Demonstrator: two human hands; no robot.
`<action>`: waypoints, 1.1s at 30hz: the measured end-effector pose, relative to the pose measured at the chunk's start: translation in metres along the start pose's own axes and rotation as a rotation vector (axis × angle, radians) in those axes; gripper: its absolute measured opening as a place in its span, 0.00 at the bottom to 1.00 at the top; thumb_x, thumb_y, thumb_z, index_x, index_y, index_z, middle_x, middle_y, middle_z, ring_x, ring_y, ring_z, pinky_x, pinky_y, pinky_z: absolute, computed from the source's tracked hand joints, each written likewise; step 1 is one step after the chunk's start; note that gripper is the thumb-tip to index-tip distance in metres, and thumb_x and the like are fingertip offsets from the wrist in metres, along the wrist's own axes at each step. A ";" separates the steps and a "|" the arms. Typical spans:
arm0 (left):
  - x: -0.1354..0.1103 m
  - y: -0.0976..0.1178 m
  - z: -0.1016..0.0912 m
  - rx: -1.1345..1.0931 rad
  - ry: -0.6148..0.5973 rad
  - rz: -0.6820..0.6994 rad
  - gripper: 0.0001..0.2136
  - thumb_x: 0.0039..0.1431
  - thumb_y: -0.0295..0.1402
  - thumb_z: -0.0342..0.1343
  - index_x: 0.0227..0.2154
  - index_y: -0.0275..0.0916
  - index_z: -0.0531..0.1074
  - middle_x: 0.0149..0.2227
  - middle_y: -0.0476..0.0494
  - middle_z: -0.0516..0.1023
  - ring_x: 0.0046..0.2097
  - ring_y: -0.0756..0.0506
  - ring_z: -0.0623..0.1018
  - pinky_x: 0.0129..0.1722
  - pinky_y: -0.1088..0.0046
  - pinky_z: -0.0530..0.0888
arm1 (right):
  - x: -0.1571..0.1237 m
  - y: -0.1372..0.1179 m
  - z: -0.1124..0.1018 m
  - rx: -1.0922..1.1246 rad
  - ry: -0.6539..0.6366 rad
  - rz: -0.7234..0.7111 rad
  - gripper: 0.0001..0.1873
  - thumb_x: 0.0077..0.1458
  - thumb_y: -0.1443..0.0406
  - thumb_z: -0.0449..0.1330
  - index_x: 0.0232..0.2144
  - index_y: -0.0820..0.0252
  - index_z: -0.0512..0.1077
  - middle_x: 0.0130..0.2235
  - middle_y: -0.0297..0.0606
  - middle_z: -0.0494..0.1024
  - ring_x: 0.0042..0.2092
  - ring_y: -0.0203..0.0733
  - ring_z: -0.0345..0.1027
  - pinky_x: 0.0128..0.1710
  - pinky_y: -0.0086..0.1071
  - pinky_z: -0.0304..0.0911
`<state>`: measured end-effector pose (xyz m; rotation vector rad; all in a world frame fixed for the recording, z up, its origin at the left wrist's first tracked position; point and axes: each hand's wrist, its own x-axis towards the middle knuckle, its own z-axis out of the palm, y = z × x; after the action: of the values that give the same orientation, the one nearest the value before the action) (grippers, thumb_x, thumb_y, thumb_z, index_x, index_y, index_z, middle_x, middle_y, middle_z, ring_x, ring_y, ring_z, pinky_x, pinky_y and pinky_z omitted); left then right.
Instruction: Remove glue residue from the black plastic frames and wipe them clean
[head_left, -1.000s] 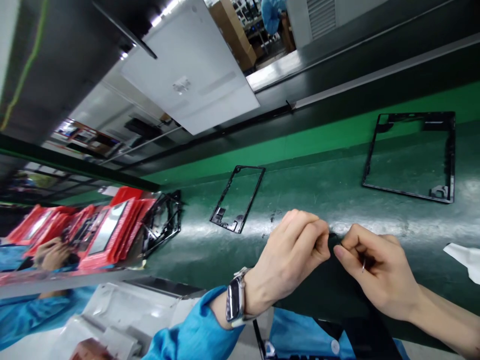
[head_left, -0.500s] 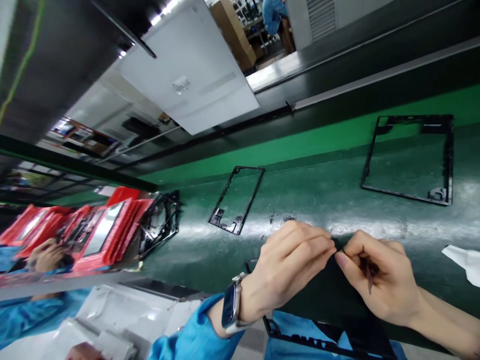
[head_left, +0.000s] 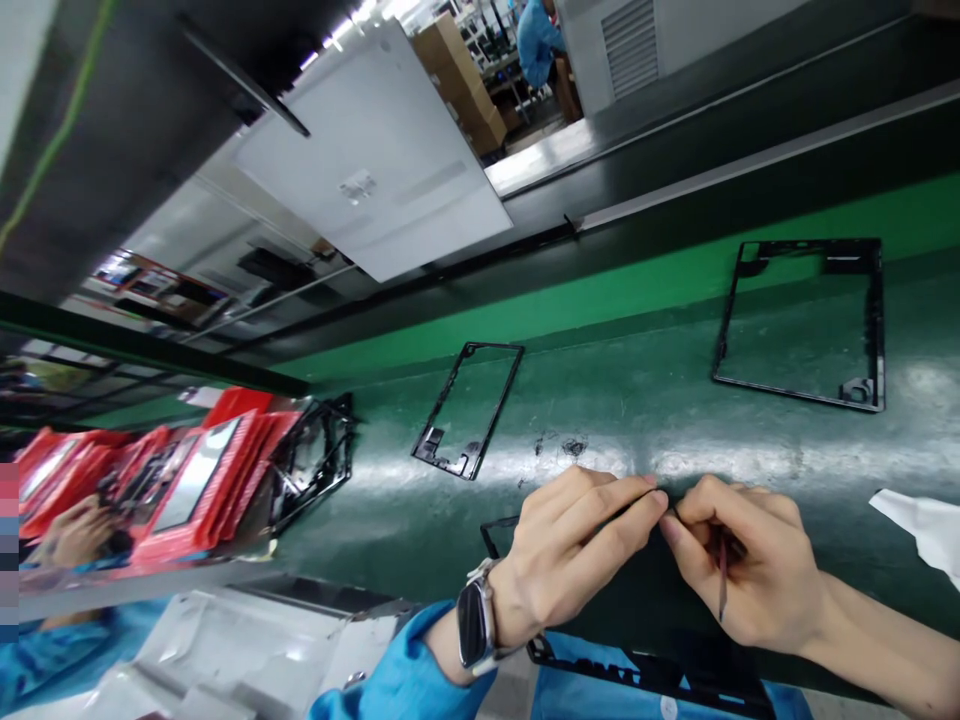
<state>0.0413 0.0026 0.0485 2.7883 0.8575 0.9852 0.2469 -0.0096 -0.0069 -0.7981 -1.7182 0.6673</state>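
Three loose black frames lie on the green belt (head_left: 660, 300): a far right frame (head_left: 856, 390), a middle frame (head_left: 439, 455) and a near frame (head_left: 622, 668), plus one jumbled pile of frames (head_left: 319, 460) at the left, too tangled to count. The person's two hands show, the left hand (head_left: 577, 560) with one wristwatch (head_left: 474, 628), the right hand (head_left: 742, 575) with one thin tool (head_left: 721, 590). There is one white scrap (head_left: 919, 520) at the right and one heap of red trays (head_left: 210, 470) at the left.

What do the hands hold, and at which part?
The left hand and right hand pinch the far edge of a black frame; the right hand also has a thin tool between its fingers.
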 end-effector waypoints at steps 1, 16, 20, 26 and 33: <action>0.000 0.000 0.000 -0.006 -0.005 -0.006 0.12 0.70 0.23 0.60 0.54 0.33 0.76 0.50 0.37 0.86 0.46 0.44 0.85 0.43 0.67 0.83 | 0.000 0.000 0.000 -0.009 -0.002 -0.003 0.14 0.66 0.74 0.58 0.33 0.54 0.59 0.23 0.21 0.56 0.20 0.27 0.51 0.23 0.26 0.52; 0.001 0.005 -0.004 -0.050 0.023 -0.005 0.12 0.69 0.21 0.62 0.53 0.31 0.76 0.50 0.36 0.86 0.46 0.44 0.86 0.44 0.67 0.85 | -0.003 -0.001 -0.001 -0.028 0.008 -0.049 0.13 0.66 0.74 0.58 0.34 0.54 0.59 0.22 0.22 0.60 0.20 0.28 0.54 0.24 0.27 0.54; 0.003 0.002 0.002 -0.104 0.111 -0.011 0.11 0.67 0.21 0.64 0.50 0.33 0.76 0.48 0.37 0.87 0.45 0.45 0.86 0.43 0.67 0.85 | -0.002 -0.001 0.000 -0.034 0.012 -0.047 0.13 0.66 0.74 0.58 0.34 0.54 0.60 0.23 0.22 0.61 0.21 0.28 0.54 0.25 0.27 0.54; 0.011 0.005 0.008 -0.152 0.194 -0.114 0.10 0.64 0.21 0.67 0.45 0.35 0.76 0.40 0.43 0.85 0.42 0.47 0.85 0.41 0.69 0.83 | 0.000 -0.002 0.000 -0.035 0.024 -0.042 0.14 0.66 0.74 0.58 0.34 0.54 0.59 0.22 0.22 0.60 0.20 0.28 0.53 0.24 0.26 0.54; 0.018 0.012 0.003 -0.166 0.098 -0.235 0.08 0.65 0.20 0.65 0.42 0.38 0.75 0.40 0.45 0.84 0.42 0.48 0.84 0.42 0.69 0.80 | -0.002 0.000 0.000 -0.044 0.010 -0.034 0.14 0.66 0.74 0.59 0.33 0.54 0.59 0.23 0.22 0.60 0.20 0.28 0.53 0.24 0.27 0.53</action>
<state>0.0601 0.0016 0.0592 2.4525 1.0344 1.1039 0.2475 -0.0116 -0.0080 -0.8000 -1.7385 0.6028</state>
